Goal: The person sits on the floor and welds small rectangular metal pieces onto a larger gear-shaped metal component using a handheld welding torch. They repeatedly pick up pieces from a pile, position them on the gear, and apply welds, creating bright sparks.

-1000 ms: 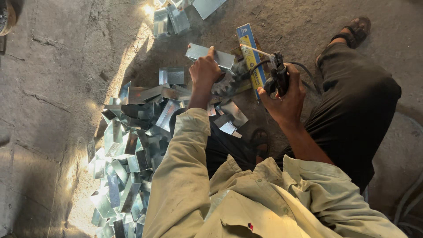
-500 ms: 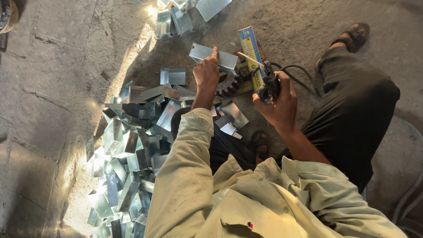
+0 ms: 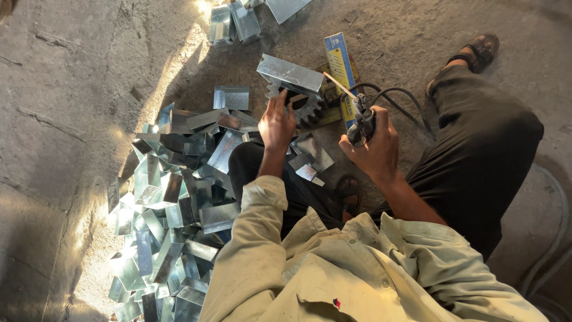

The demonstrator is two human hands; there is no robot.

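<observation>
A: What's the left hand got?

B: A shiny folded metal piece. Fingers are closed on its lower edge. It's held up over a dark toothed gear, near the top middle of the view.

A: And the right hand?

B: Wrapped tight round a welding holder w/ a thin rod sticking out. The rod tip points at the metal piece, v. close to it. Can't tell if they touch. A black cable loops away from the holder.

A: What's next to that?

B: A yellow & blue box lies just beside the gear.

A: And the floor?

B: Rough grey concrete floor w/ cracks. Sunlight hits it on the left. A big pile of metal pieces sits there, some glinting. A few more lie at the top. The person sits low, a sandal on one foot.
</observation>
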